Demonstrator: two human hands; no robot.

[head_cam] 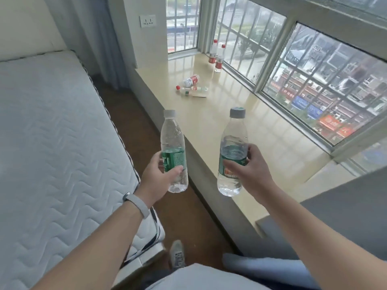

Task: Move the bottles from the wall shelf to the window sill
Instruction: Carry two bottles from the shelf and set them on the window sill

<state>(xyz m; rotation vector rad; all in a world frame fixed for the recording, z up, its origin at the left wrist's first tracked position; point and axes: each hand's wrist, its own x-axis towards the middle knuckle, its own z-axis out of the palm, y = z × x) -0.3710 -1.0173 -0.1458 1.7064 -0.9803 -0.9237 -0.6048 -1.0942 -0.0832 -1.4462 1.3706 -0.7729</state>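
A clear plastic bottle with green label and white cap (173,147) is upright in the air just off the edge of the glossy beige window sill (240,114), the left hand (155,174) fingers curled round it. The right hand (249,170) fingers wrap a matching grey-capped bottle (232,155) over the sill. Farther along, two red-labelled bottles (218,58) stand by the glass.

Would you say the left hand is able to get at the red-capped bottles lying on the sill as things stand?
Probably not yet: the left hand grips a green-labelled bottle, and the lying bottles are well farther along the window sill, though nothing blocks the way.
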